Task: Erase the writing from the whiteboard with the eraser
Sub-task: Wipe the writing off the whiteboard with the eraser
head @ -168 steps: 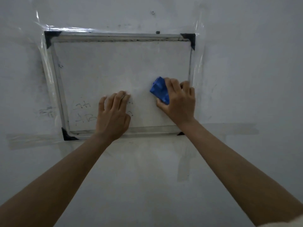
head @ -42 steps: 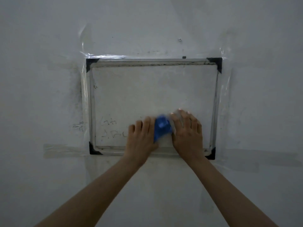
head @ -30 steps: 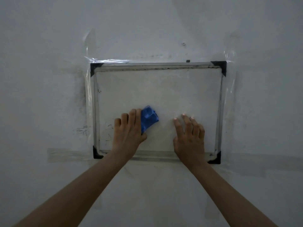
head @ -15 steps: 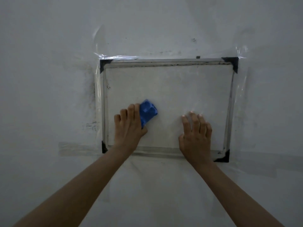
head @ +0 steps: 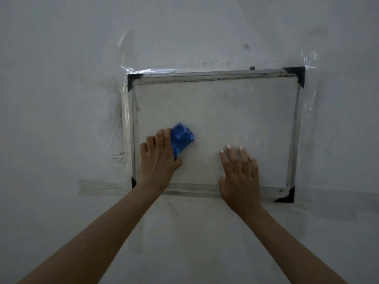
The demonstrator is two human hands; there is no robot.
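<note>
A small whiteboard (head: 215,111) with a metal frame and black corner caps is taped flat to a white wall. My left hand (head: 158,158) grips a blue eraser (head: 181,139) and presses it on the board's lower left area. My right hand (head: 239,175) lies flat with fingers spread on the board's lower middle and covers part of the bottom frame. The visible board surface looks wiped, with only faint smudges. What lies under my left hand is hidden.
Clear tape (head: 98,186) runs along the wall at the board's lower left, and shiny tape (head: 307,111) edges its right side. Dark smudges (head: 120,158) mark the wall left of the frame. A small screw (head: 246,45) sits above the board.
The eraser passed from my right hand to my left hand and moved to the board's lower left. The writing there is no longer visible. My right hand now rests flat.
</note>
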